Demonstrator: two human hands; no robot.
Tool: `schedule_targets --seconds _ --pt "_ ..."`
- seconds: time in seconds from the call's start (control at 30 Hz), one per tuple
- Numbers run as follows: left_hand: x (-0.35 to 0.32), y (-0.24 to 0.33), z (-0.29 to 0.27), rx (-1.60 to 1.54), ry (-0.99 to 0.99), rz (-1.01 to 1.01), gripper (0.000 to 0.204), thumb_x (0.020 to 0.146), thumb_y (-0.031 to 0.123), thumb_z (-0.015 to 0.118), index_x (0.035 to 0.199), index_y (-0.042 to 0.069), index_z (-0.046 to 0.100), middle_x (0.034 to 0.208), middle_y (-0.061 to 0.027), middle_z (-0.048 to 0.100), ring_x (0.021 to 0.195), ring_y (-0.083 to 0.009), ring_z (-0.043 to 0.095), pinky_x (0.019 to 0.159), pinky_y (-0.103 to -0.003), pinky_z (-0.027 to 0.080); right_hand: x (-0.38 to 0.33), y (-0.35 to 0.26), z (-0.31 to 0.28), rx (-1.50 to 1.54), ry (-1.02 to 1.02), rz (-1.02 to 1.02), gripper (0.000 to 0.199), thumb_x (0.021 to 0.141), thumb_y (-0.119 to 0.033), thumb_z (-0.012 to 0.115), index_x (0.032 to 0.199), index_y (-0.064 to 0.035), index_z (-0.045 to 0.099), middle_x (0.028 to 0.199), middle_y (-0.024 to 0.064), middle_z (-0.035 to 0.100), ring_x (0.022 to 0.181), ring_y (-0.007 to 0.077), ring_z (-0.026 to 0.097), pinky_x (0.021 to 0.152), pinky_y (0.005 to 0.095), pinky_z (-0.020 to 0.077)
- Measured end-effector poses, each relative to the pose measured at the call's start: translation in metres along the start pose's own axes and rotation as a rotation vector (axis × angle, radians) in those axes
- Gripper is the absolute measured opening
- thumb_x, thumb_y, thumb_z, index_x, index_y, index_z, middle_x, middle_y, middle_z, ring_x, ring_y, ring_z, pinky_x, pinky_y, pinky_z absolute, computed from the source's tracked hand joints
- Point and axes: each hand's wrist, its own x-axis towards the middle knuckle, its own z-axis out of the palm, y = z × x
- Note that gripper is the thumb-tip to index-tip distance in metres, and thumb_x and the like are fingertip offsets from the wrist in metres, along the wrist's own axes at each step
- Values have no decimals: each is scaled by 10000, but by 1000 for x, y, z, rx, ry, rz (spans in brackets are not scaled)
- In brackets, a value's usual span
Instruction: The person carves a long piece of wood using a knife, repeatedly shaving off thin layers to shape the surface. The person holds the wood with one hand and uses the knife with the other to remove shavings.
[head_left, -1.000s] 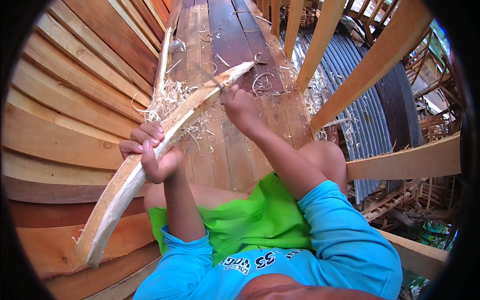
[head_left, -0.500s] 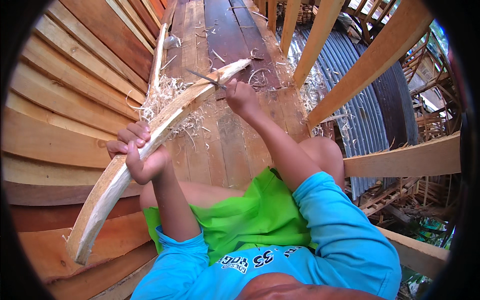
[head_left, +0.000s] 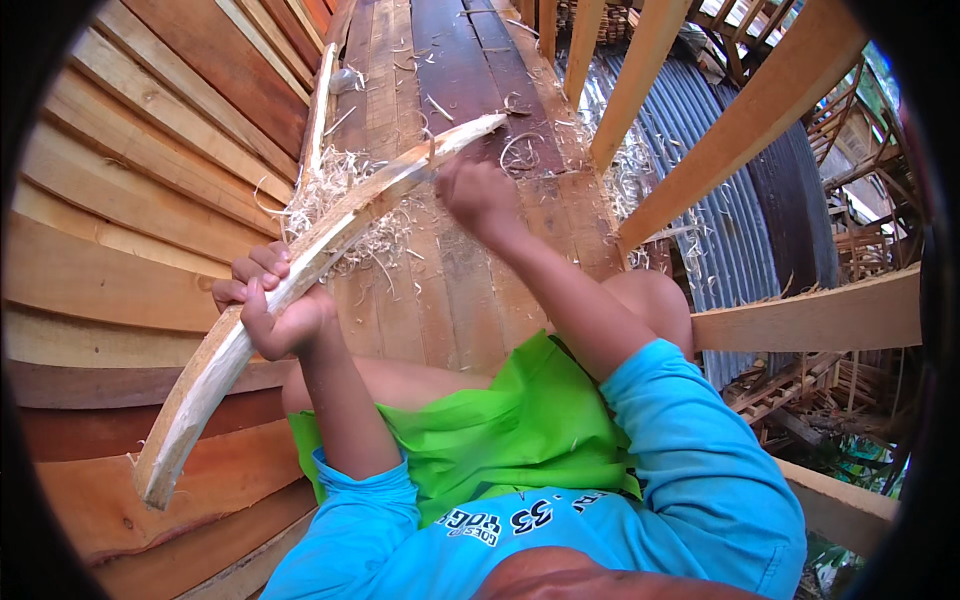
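Observation:
A long, curved piece of pale wood [head_left: 345, 222] slants across from lower left to upper middle, its far end tapering. My left hand [head_left: 285, 312] is closed around it below its middle. Close to the far part of the wood, my right hand [head_left: 482, 203] is a fist, smeared by motion. It grips a knife whose thin dark blade showed half a second ago; now the blade is too blurred or hidden to make out. A thin curled shaving [head_left: 431, 147] stands up on the wood beside this fist.
Wood shavings [head_left: 335, 180] lie heaped on the plank floor [head_left: 462, 290]. Overlapping boards [head_left: 120, 190] form a wall on the left. Wooden posts [head_left: 640, 95] line the right side, with corrugated metal sheets [head_left: 690, 190] beyond. A small clear object [head_left: 345, 80] sits farther off.
My right fist has shifted slightly left and down, and the knife blade no longer shows clearly. The wood's near end has risen a little. A curled shaving now stands on its top.

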Motion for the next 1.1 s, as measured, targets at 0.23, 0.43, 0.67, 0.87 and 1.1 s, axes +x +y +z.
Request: schedule_targets --seconds 0.23,0.43,0.67,0.87,1.1 --pt "1 7 9 109 93 -19 190 649 117 515 702 162 338 602 -9 344 585 -146 375 629 -317 375 -16 -23 -3 9 -51 -147 581 960 -337 283 742 10 695 756 256 667 760 439 667 719 540 531" --pt "1 6 8 124 80 22 140 662 122 506 696 171 380 594 -4 353 565 -144 372 589 -305 373 -17 -21 13 46 105 95 619 979 -353 250 691 3 666 759 251 665 744 455 645 714 541 516" --pt "3 4 2 135 149 -4 171 652 121 509 677 165 346 589 -8 342 581 -151 387 625 -323 389 2 6 21 -97 184 40 585 955 -357 313 666 -4 680 666 242 642 658 416 659 657 510 538" --pt "4 8 3 129 71 -9 188 638 112 505 675 162 327 590 -12 336 582 -146 373 619 -313 376 13 21 10 -129 356 -172 507 952 -360 377 675 -78 695 613 186 639 596 359 663 570 476 531" --pt "10 14 0 127 75 -19 154 649 134 509 680 162 362 609 -13 345 582 -154 380 609 -308 386 7 -13 -26 83 -2 122 505 979 -375 346 817 -27 675 745 216 667 763 375 675 692 506 520"
